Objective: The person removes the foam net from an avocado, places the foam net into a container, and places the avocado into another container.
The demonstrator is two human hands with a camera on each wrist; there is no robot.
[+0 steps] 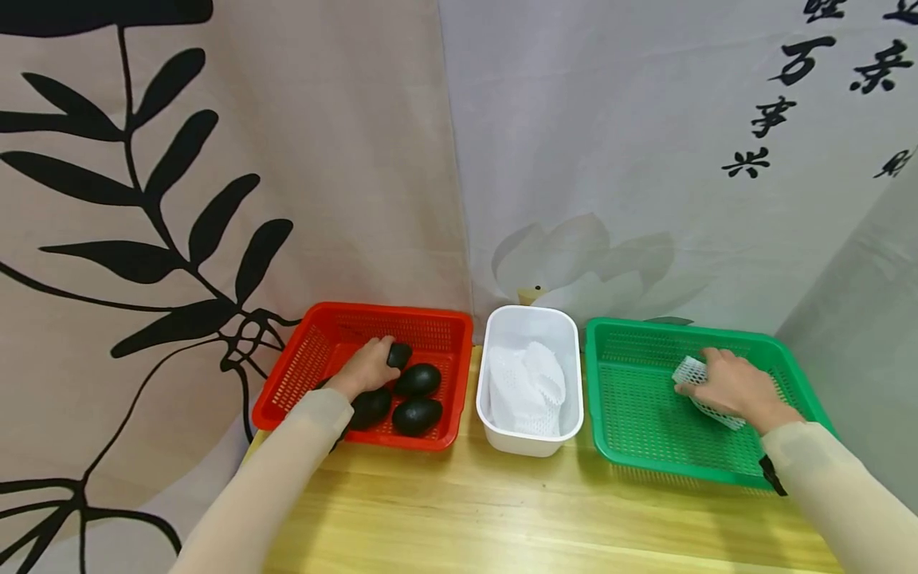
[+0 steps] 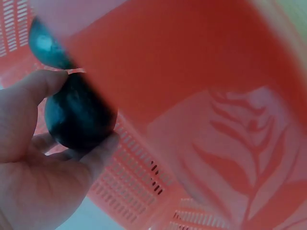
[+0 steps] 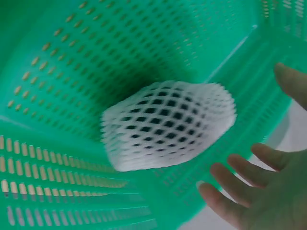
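Note:
My left hand point(image 1: 367, 368) is inside the red basket point(image 1: 464, 351), its thumb and fingers curled round a dark avocado point(image 2: 79, 112). Several more avocados point(image 1: 418, 380) lie beside it in that basket. On the right, my right hand point(image 1: 735, 385) is over the green basket point(image 1: 638, 454), fingers spread. Close by, a dark avocado in a white foam net sleeve point(image 3: 168, 127) lies on its side in the basket; the right wrist view shows the fingertips point(image 3: 220, 196) apart from it. In the head view the hand covers the middle of the sleeve.
Between the two baskets stands a white plastic tub point(image 1: 531, 446) holding white foam net sleeves point(image 1: 527, 383). All three containers are on a wooden table point(image 1: 459, 510). A printed curtain point(image 1: 358, 159) hangs right behind them, with another fabric wall point(image 1: 875, 303) at the right.

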